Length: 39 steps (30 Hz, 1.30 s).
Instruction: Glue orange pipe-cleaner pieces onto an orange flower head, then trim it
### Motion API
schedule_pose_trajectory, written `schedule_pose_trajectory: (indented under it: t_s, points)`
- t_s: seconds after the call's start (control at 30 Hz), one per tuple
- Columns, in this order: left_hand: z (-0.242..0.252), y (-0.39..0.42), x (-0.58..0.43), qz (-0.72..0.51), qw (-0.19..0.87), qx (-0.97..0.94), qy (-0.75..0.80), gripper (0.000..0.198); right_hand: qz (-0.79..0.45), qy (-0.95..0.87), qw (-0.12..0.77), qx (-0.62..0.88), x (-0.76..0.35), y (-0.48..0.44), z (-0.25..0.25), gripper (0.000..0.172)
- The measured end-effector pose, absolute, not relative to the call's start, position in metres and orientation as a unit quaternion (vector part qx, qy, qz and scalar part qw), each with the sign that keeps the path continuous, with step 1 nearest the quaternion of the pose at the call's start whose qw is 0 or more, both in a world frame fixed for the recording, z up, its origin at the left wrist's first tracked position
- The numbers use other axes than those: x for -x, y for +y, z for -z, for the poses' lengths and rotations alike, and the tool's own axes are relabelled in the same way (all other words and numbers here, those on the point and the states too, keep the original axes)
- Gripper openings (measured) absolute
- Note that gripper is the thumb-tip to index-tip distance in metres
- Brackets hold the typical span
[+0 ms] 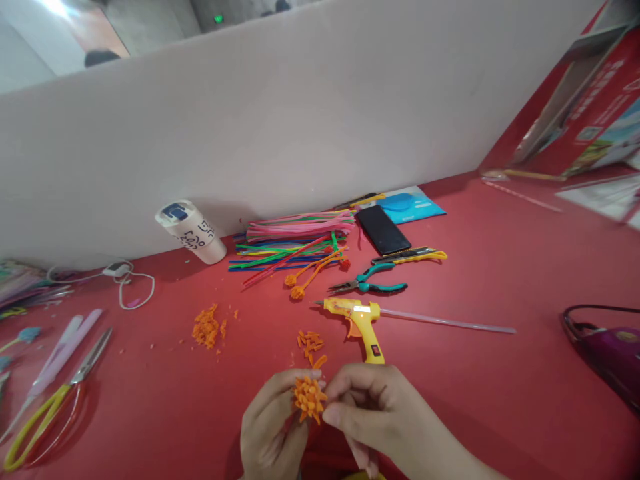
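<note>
Near the front edge of the table, my left hand (273, 423) is closed on an orange pipe-cleaner flower (310, 399) with many short pointed petals. My right hand (367, 410) touches the flower's right side with thumb and forefinger pinched together. Whether a small piece sits between those fingertips is hidden. Just beyond lie cut orange pieces (311, 343), and a bigger heap of orange trimmings (207, 327) is to the left. A yellow glue gun (357, 317) lies behind my right hand, a clear glue stick (450, 321) extending from its back.
Teal-handled pliers (370, 283), a box cutter (410, 255) and a phone (383, 230) lie beyond the glue gun. Bundled pipe cleaners (300, 227) and a white tumbler (193, 230) stand along the partition (300, 113). Yellow-handled scissors (60, 400) are at left, a purple object (607, 353) at right.
</note>
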<state>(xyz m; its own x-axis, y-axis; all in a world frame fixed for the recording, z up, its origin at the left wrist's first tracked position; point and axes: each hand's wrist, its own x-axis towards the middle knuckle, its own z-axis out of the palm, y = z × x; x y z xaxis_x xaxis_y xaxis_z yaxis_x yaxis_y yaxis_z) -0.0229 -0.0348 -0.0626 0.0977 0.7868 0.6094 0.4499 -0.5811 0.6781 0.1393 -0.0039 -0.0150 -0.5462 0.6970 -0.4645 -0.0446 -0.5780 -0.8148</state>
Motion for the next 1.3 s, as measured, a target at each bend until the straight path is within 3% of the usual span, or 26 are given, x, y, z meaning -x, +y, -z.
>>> schedule_pose_trajectory:
  t_s: [0.67,0.97,1.3]
  points:
    - [0.066,-0.037,0.023,-0.513,0.174,-0.724,0.427,0.033,-0.786,-0.391,0.242,0.413,-0.139,-0.005,0.018,0.028]
    - [0.064,-0.036,0.023,-0.525,0.191,-0.714,0.422,0.037,-0.79,-0.393,0.235,0.409,-0.139,-0.005,0.018,0.036]
    - [0.063,-0.04,0.004,-0.606,0.386,-0.463,0.518,0.016,-0.783,-0.402,0.242,0.41,-0.14,-0.003,0.021,0.033]
